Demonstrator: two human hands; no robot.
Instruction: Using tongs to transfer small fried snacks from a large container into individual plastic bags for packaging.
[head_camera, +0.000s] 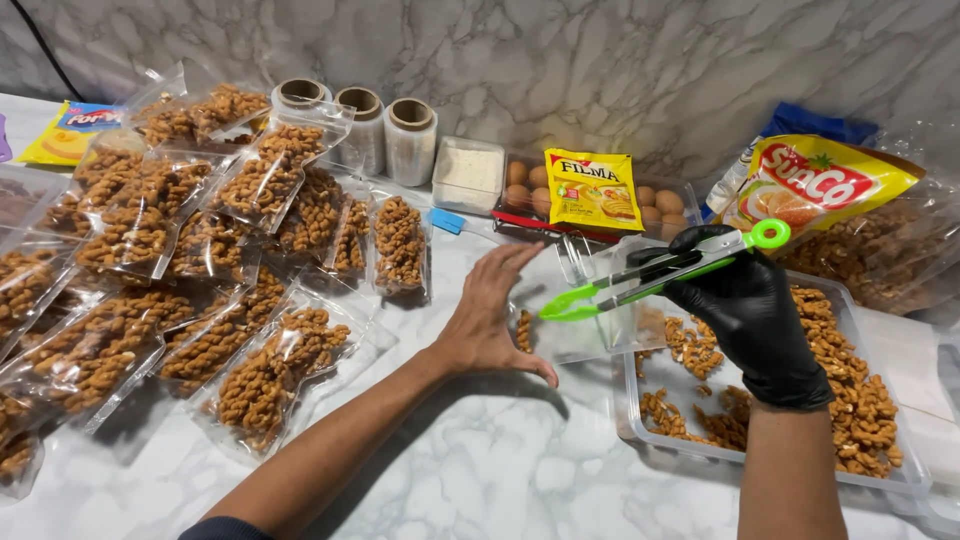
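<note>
My left hand (492, 318) is bare, fingers spread, resting its side on the marble counter and touching a clear plastic pouch (575, 318) that holds a few twisted brown snacks. My right hand (745, 310), in a black glove, grips green-tipped tongs (650, 272) whose tips point into the pouch mouth. Below that hand sits a clear rectangular tray (640, 425) partly filled with loose twisted snacks (850, 390).
Several filled snack pouches (265, 375) lie stacked at the left. Along the marble wall stand three film rolls (410, 140), a white tub (468, 172), a tray of eggs (660, 200), a yellow sachet (594, 190) and a yellow oil pouch (815, 185).
</note>
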